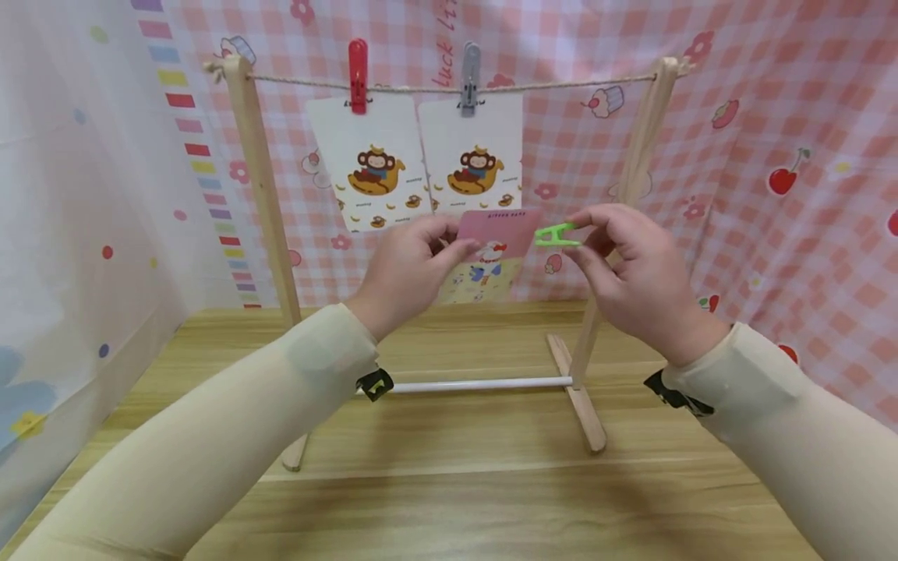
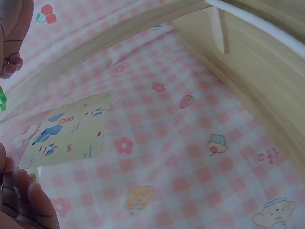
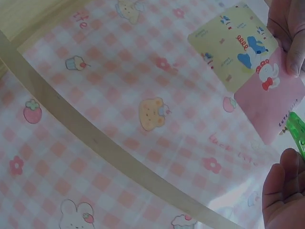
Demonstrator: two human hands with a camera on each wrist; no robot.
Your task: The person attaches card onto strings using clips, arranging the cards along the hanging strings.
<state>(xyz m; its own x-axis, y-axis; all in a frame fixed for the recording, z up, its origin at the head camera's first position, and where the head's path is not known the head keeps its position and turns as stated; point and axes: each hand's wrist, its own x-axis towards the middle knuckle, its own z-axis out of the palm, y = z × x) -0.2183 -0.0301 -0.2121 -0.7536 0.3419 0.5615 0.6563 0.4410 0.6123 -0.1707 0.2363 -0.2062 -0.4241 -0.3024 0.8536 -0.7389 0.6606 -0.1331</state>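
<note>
My left hand point(image 1: 410, 261) pinches a card point(image 1: 515, 226), pink above and pale yellow below, by its left edge. The card's cartoon print shows well in the right wrist view. Just right of the card, my right hand point(image 1: 634, 269) holds a small green clip point(image 1: 556, 234) between thumb and fingers, its front end pointing at the card. Behind and above hang two white monkey-print cards, the left one point(image 1: 393, 128) under a red clip point(image 1: 358, 76), the right one point(image 1: 491, 128) under a grey clip point(image 1: 470, 79). My left hand and the pink card overlap their lower parts.
A twine line point(image 1: 575, 84) runs between two wooden posts, left point(image 1: 263, 187) and right point(image 1: 640, 156). A white rod point(image 1: 484, 385) joins the stand low down, and a wooden foot point(image 1: 585, 421) rests on the wood-grain table point(image 1: 449, 499). Pink checked cloth point(image 1: 807, 257) hangs behind.
</note>
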